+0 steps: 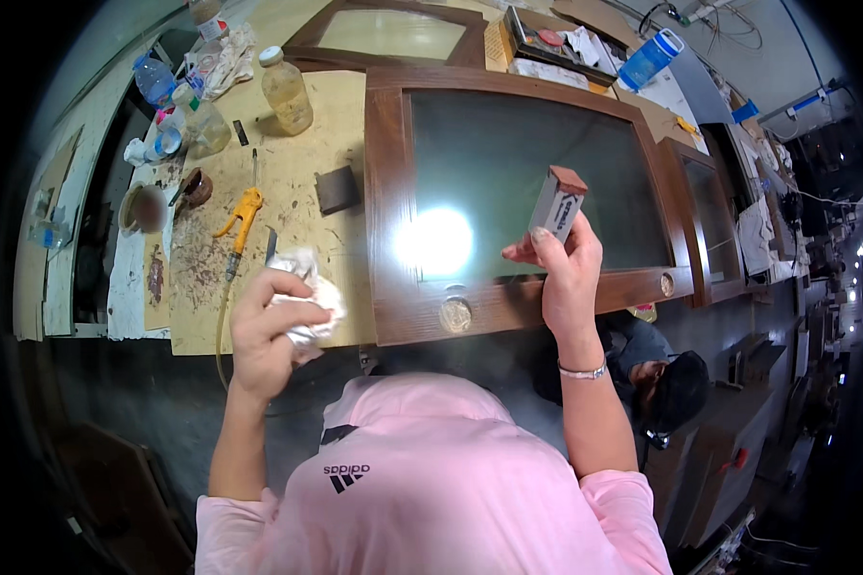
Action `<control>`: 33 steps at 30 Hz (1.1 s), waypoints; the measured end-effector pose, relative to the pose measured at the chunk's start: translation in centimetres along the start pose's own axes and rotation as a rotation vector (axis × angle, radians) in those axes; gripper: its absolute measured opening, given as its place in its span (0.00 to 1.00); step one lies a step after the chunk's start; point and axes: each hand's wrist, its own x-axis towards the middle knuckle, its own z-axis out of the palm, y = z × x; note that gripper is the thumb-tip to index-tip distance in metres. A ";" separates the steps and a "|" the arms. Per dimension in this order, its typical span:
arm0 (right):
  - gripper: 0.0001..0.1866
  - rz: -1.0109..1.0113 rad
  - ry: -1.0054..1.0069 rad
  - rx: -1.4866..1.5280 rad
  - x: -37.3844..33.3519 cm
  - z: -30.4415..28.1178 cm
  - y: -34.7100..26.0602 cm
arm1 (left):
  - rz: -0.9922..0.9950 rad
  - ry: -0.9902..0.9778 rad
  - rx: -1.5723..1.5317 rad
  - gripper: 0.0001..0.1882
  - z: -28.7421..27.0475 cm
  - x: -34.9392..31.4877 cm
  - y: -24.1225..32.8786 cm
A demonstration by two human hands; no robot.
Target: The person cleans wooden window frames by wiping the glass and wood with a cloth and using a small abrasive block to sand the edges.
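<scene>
A crumpled white cloth (309, 305) is bunched in my left hand (264, 331), with the fingers closed round it, over the table's front edge. Raised above the door's lower right part, my right hand (568, 273) grips a small box-shaped block (552, 209) with pale grey printed sides and a reddish-brown end. Beneath it lies a brown wooden cabinet door (390, 192) with a dark glass panel (537, 144), which reflects a bright light. Two round recesses, one a hinge-cup hole (455, 314), show in the rail nearest me.
Left of the door are a yellow air blow gun (244, 220) with its hose, a dark square pad (337, 190), a bottle of yellowish liquid (287, 93) and a brown-stained pot (198, 188). Other framed doors (297, 56) lie behind and right. A person (676, 388) is low beside the table.
</scene>
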 end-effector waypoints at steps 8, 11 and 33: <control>0.11 0.000 -0.013 0.007 -0.2 0.1 -0.4 | -0.031 0.030 0.167 0.12 -1.0 2.4 -0.7; 0.12 0.000 -0.024 -0.026 -0.2 0.4 -1.0 | 0.189 -0.070 0.109 0.18 0.8 3.4 2.9; 0.13 0.053 0.029 0.140 -0.4 1.0 -1.9 | -0.152 0.183 -0.105 0.15 2.6 30.9 -18.6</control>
